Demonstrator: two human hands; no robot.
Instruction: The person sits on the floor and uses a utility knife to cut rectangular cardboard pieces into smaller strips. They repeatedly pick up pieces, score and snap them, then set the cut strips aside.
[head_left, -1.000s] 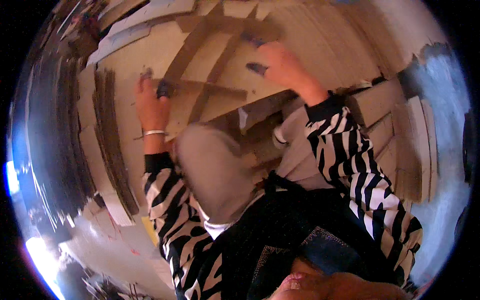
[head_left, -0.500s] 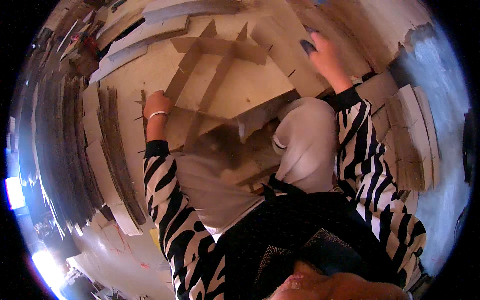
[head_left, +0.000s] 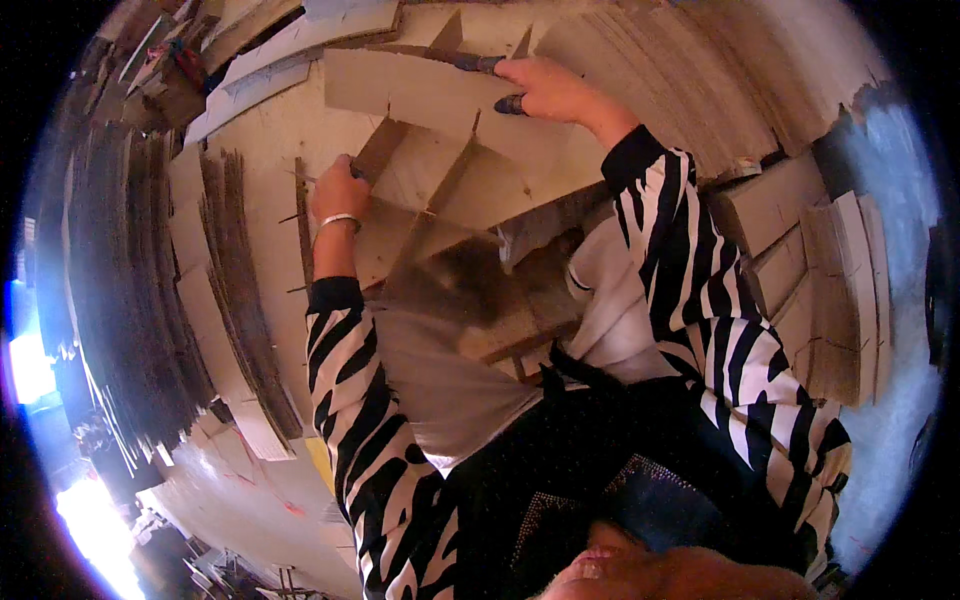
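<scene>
A cardboard divider lattice of interlocking slotted strips stands on the pale work board in front of me. My left hand is closed at the lattice's near left corner, its fingertips partly hidden. A wide cardboard strip lies across the far part of the lattice, over the long strips. My right hand grips this strip at its upper right, the thumb on the near face and a finger along the far edge. Dark coverings sit on that thumb and finger. Whether the strip's slots are engaged I cannot tell.
Stacks of cut cardboard stand on the left, with more dark-edged stacks beyond. Overlapping slotted sheets lie at the far right. Another cardboard pile stands right of my arm. Flat pieces lie at the far left.
My right hand has moved left from the cardboard sheets to the lattice and now holds a wide strip across it. My left hand has shifted slightly right and farther away, still at the lattice.
</scene>
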